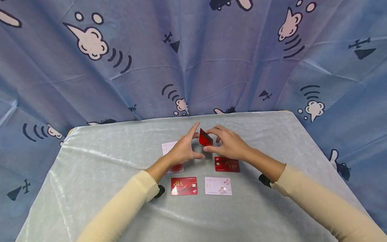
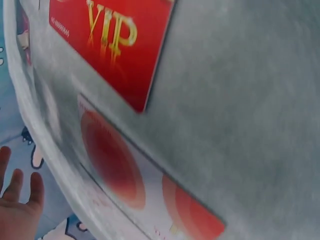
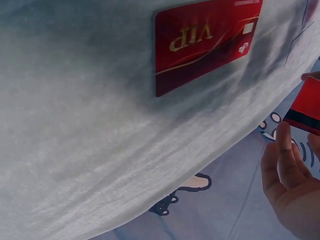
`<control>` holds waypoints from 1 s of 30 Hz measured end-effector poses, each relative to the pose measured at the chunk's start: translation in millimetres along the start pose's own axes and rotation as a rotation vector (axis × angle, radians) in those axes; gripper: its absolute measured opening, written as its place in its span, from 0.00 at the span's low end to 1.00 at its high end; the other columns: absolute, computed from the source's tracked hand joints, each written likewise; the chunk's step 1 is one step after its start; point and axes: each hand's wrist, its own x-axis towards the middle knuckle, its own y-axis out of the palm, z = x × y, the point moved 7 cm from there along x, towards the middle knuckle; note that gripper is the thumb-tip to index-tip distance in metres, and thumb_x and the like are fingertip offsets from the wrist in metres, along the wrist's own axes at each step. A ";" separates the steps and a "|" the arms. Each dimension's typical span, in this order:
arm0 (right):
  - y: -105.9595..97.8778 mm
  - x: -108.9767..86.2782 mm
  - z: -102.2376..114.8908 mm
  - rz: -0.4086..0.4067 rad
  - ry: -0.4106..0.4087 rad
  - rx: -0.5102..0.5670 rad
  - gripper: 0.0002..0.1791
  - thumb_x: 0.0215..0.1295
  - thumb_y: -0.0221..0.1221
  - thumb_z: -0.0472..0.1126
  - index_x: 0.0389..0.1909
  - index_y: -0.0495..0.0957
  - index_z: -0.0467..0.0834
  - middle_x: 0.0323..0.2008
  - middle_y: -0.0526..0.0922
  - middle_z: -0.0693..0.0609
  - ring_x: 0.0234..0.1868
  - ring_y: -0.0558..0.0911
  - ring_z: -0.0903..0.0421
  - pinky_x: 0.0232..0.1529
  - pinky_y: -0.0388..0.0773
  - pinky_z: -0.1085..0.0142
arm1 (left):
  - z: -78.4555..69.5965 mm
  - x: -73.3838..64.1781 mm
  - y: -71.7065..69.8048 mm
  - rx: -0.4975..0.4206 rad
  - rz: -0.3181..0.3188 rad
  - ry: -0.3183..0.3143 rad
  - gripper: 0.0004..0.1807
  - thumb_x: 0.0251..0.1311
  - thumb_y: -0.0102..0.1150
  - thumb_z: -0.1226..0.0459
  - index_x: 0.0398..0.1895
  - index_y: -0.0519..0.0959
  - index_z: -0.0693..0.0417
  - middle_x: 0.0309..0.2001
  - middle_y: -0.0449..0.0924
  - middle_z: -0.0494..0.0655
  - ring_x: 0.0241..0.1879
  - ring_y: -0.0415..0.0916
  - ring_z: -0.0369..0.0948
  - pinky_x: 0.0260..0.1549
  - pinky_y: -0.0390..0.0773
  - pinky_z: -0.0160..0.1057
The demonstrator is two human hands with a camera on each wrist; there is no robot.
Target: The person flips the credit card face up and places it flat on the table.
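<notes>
My right hand [image 1: 228, 143] pinches a red card [image 1: 204, 138] above the table, between thumb and fingers. The card stands tilted, and a dark stripe shows on it in the right wrist view. Close to the card's left side is my left hand [image 1: 183, 149], its fingers and thumb spread with nothing between them. Partly hidden beneath the left hand lie a white VIP card [image 1: 168, 146] and a white card with red circles [image 2: 112, 160]. A dark red VIP card [image 1: 227, 164] lies below the right hand.
Nearer the front lie a red VIP card [image 1: 184, 186], upside down to me, and a pale pink VIP card [image 1: 218, 186]. All rest on a table with a pale grey cloth [image 1: 121, 208]. A blue patterned curtain [image 1: 211, 84] hangs behind the table.
</notes>
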 end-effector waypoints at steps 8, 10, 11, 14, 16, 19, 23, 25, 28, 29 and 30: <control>-4.4 1.1 4.7 -0.016 -0.019 -0.009 0.35 0.58 0.68 0.60 0.63 0.76 0.46 0.55 0.78 0.48 0.40 0.81 0.50 0.35 0.79 0.61 | -2.0 2.0 6.9 -0.107 -0.014 -0.004 0.66 0.45 0.80 0.64 0.81 0.41 0.42 0.66 0.73 0.52 0.68 0.67 0.44 0.67 0.62 0.50; -4.7 1.1 5.5 -0.017 -0.022 -0.010 0.35 0.59 0.68 0.60 0.63 0.76 0.46 0.55 0.78 0.48 0.40 0.81 0.50 0.35 0.78 0.61 | -2.6 2.4 7.6 -0.113 -0.016 0.000 0.65 0.46 0.80 0.64 0.81 0.42 0.43 0.66 0.74 0.51 0.68 0.67 0.45 0.67 0.63 0.50; -4.8 1.0 5.9 -0.017 -0.025 -0.009 0.35 0.59 0.68 0.60 0.63 0.76 0.46 0.55 0.78 0.48 0.39 0.81 0.51 0.35 0.78 0.61 | -2.8 2.6 7.8 -0.113 -0.017 0.003 0.65 0.46 0.80 0.64 0.81 0.42 0.44 0.65 0.74 0.50 0.68 0.67 0.46 0.67 0.62 0.50; -4.8 0.9 6.9 -0.020 -0.031 -0.003 0.34 0.59 0.68 0.60 0.63 0.77 0.47 0.54 0.78 0.49 0.39 0.80 0.52 0.35 0.78 0.61 | -3.2 2.7 8.5 -0.103 -0.018 0.014 0.64 0.47 0.79 0.63 0.81 0.42 0.45 0.62 0.76 0.47 0.67 0.67 0.46 0.67 0.63 0.50; -4.4 1.0 7.7 -0.021 -0.038 0.002 0.34 0.59 0.68 0.59 0.62 0.77 0.47 0.54 0.78 0.49 0.39 0.80 0.53 0.35 0.78 0.61 | -3.5 2.5 8.9 -0.096 -0.019 0.019 0.64 0.48 0.79 0.63 0.81 0.42 0.46 0.60 0.78 0.47 0.66 0.69 0.46 0.67 0.63 0.50; -3.9 0.9 9.1 -0.021 -0.048 0.006 0.33 0.59 0.68 0.59 0.62 0.77 0.46 0.54 0.79 0.49 0.38 0.80 0.54 0.35 0.77 0.62 | -4.0 2.3 9.3 -0.099 -0.019 0.024 0.63 0.48 0.78 0.63 0.81 0.42 0.47 0.59 0.79 0.47 0.63 0.71 0.43 0.67 0.63 0.49; -4.2 0.5 10.9 -0.024 -0.057 0.012 0.33 0.59 0.68 0.59 0.62 0.77 0.46 0.55 0.79 0.48 0.38 0.80 0.55 0.35 0.77 0.62 | -5.0 2.4 9.6 -0.112 -0.017 0.028 0.63 0.48 0.78 0.63 0.81 0.42 0.47 0.58 0.79 0.47 0.60 0.74 0.41 0.66 0.64 0.48; -4.8 0.6 11.7 -0.030 -0.064 0.015 0.33 0.59 0.68 0.59 0.62 0.77 0.46 0.55 0.79 0.48 0.38 0.80 0.55 0.35 0.77 0.61 | -5.1 2.5 9.3 -0.108 -0.020 0.029 0.63 0.49 0.78 0.63 0.81 0.43 0.46 0.57 0.80 0.47 0.59 0.74 0.41 0.65 0.65 0.47; -5.0 0.7 12.6 -0.032 -0.075 0.015 0.33 0.59 0.68 0.58 0.62 0.77 0.46 0.55 0.79 0.48 0.38 0.80 0.54 0.35 0.77 0.61 | -5.1 2.7 8.8 -0.103 -0.026 0.036 0.62 0.49 0.78 0.63 0.80 0.43 0.45 0.56 0.80 0.46 0.58 0.75 0.40 0.65 0.66 0.47; -4.9 0.6 12.9 -0.031 -0.077 0.012 0.33 0.59 0.68 0.58 0.61 0.77 0.46 0.55 0.79 0.48 0.38 0.80 0.54 0.35 0.77 0.61 | -5.0 2.7 8.8 -0.099 -0.026 0.037 0.62 0.49 0.78 0.63 0.80 0.43 0.45 0.56 0.80 0.46 0.57 0.75 0.40 0.64 0.66 0.47; -4.7 0.5 13.0 -0.028 -0.079 0.010 0.33 0.60 0.68 0.58 0.61 0.77 0.45 0.55 0.79 0.48 0.38 0.80 0.54 0.35 0.77 0.62 | -4.9 2.7 8.9 -0.094 -0.026 0.039 0.62 0.49 0.78 0.63 0.81 0.43 0.45 0.56 0.81 0.46 0.57 0.75 0.40 0.64 0.66 0.47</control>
